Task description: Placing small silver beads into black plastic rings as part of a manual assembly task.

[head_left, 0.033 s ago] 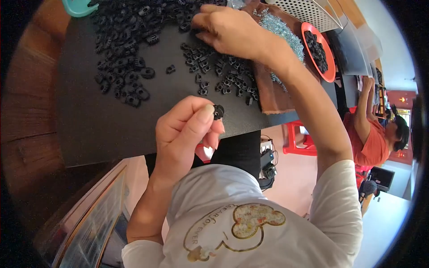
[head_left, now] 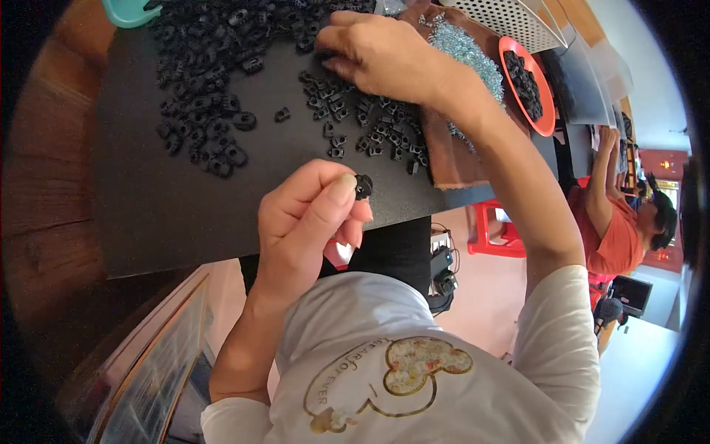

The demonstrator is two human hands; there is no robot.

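1. Left hand (head_left: pixel 296 222): grasping, thumb tip pressed against the fingers, one small black moulded-plastic part (head_left: pixel 363 187) pinched between them. The part pokes out past the thumb, to the left of and nearer the wearer than the brown woven cloth (head_left: pixel 455 169), which I take as my reference for all places.
2. Right hand (head_left: pixel 370 48): palm down, fingers bent, left of the brown cloth's far half. Its fingertips are among black plastic pieces; from where I stand I cannot tell whether they grip one.
3. Scatter of small black block-shaped plastic pieces (head_left: pixel 381 135): immediately left of the brown cloth, some lying right at its edge. One single black plastic piece (head_left: pixel 282 115) lies apart, farther left of the cloth.
4. Heap of larger black plastic pieces with openings (head_left: pixel 211 81): well to the left of the cloth, spread over the matt black tabletop (head_left: pixel 170 222).
5. Spread of small, shiny, pale blue-silver pieces (head_left: pixel 470 55): lying on the cloth itself.
6. Round orange-red plate (head_left: pixel 548 115): just right of the cloth, loaded with black pieces (head_left: pixel 521 85).
7. White perforated basket (head_left: pixel 521 21): beyond the cloth's far right.
8. Red plastic stool (head_left: pixel 481 231): below the cloth's near edge, on the floor.
9. Co-worker in an orange-red shirt (head_left: pixel 620 240): well to the cloth's right.
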